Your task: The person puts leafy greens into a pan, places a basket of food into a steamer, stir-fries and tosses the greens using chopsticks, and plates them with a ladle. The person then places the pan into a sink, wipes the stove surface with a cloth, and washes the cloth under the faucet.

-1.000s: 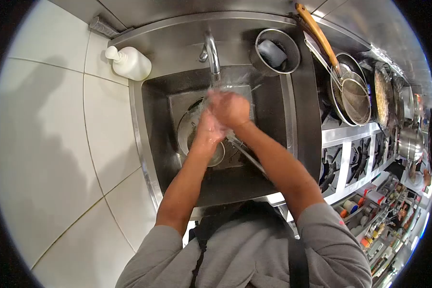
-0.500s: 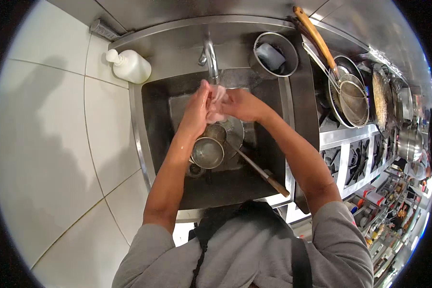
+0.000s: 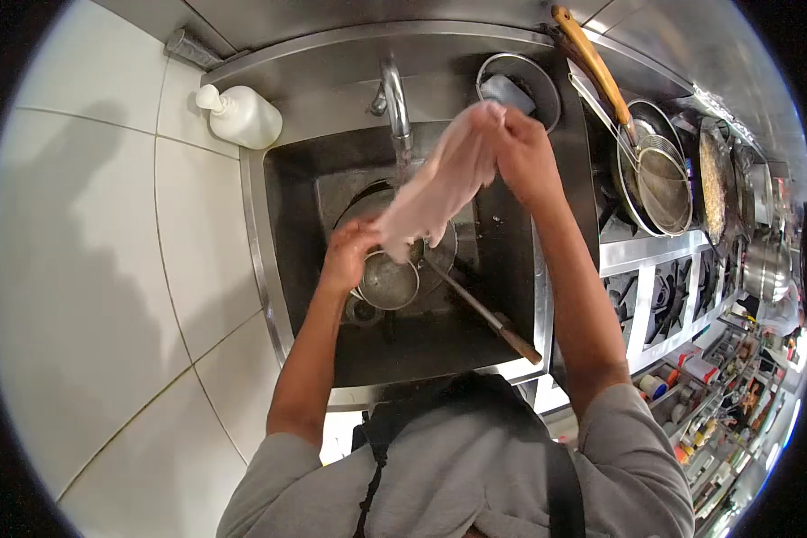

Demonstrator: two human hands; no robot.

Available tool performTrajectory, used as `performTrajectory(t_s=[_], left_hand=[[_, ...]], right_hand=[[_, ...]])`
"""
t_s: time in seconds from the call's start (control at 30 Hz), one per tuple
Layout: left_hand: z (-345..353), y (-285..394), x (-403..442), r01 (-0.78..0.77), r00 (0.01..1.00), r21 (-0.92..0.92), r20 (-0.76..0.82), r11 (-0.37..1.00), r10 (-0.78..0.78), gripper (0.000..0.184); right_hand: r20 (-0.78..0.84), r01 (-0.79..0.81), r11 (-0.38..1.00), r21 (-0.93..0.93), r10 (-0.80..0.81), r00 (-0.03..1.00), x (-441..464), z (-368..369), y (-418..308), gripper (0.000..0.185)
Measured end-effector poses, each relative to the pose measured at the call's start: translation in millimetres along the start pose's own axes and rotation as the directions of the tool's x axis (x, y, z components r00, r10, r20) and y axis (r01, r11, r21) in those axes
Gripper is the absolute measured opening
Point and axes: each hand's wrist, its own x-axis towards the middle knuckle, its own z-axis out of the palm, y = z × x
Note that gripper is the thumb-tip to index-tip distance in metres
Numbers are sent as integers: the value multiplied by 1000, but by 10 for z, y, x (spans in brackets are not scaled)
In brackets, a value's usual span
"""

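A thin, limp, pale pink cloth (image 3: 444, 179) is stretched slantwise above the sink (image 3: 412, 350). My left hand (image 3: 345, 255) pinches its lower left end, over the rim of a small metal pot (image 3: 390, 282). Its upper right end is gripped by my right hand (image 3: 527, 157), raised near a metal container (image 3: 547, 94) at the back right. Behind the cloth, water runs from the faucet (image 3: 393, 103). A long-handled utensil (image 3: 484, 316) lies in the sink with its head partly hidden, beside a round, see-through lid or bowl (image 3: 444, 260).
A white pump bottle (image 3: 247, 118) stands on the sink's back left corner. To the right, a wire strainer (image 3: 663, 193) rests on a pan over the stove (image 3: 663, 291). White tiles (image 3: 90, 296) cover the left side.
My hands were together under the faucet with the cloth bunched between them. They have moved apart, the right one up and rightward, the left one down, and the cloth is spread out.
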Motion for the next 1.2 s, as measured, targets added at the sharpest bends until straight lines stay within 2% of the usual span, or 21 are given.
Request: performTrajectory(t_s=[0.03,0.07,0.1,0.13,0.17,0.23,0.27,0.37,0.4,0.5,0.57,0.63,0.67,0.7,0.73,0.8,0.9,0.97,1.03,1.13,1.2], left_hand=[[66,50,78,-51,998,-271,15,961,57,29],[286,55,244,-67,984,-463,-178,884,-19,36],[413,60,466,-84,987,-587,-160,805,-14,35],[507,57,681,-94,990,-700,-142,708,-9,35],[566,31,783,-98,992,-799,-128,593,-8,34],[700,57,790,99,995,-831,96,547,-34,35],[705,-8,773,119,993,-814,101,569,-64,35],[647,-300,570,41,978,-688,-122,725,-171,35],[685,-253,634,101,985,-621,-49,777,-167,38],[156,-530,886,109,975,-629,218,770,40,46],[462,-83,758,205,978,-586,89,784,-188,49],[1012,541,609,265,900,-595,-129,758,-415,51],[864,388,750,343,894,-588,-36,733,-447,47],[758,338,818,335,923,-523,13,784,-386,44],[661,326,867,321,943,-455,71,831,-325,41],[730,596,913,293,946,-502,29,814,-323,27],[539,963,921,179,983,-503,52,845,-177,22],[502,1160,807,105,979,-513,-98,852,-180,22],[452,1374,610,56,979,-468,-146,882,-140,22],[281,1543,397,-74,977,-406,-214,911,-16,25],[35,1385,324,-117,973,-389,-230,914,27,27]], right_hand=[[-70,-10,996,84,16,997,172,64,183,21],[-138,-7,986,168,31,990,279,157,371,24],[-11,200,906,-373,-220,975,311,339,656,30],[221,386,515,-765,-354,909,317,572,912,37],[213,458,403,-793,-521,827,57,874,1015,42],[335,586,440,-681,-524,783,-633,1213,735,37],[471,601,604,-523,-383,794,-796,1207,420,28],[182,329,649,-686,-285,941,-425,1217,976,31],[102,143,596,-790,-102,989,-262,1191,944,32],[170,499,621,-604,-511,843,-474,1319,805,25],[115,486,670,-561,-518,848,-480,1277,712,26],[1,218,782,-584,-268,963,-268,1118,566,29],[22,145,808,-571,-162,987,-30,980,829,39],[140,-29,971,-236,63,988,30,881,837,45],[323,-268,959,96,225,919,82,785,808,50],[732,-741,464,486,248,635,177,676,717,61],[620,-223,974,31,157,769,6,681,628,61],[562,60,941,-333,147,814,-23,720,687,56],[563,303,740,-601,123,817,54,746,1026,47],[469,141,810,-569,179,865,121,562,1039,43],[406,162,721,-674,178,896,252,489,1101,44]])
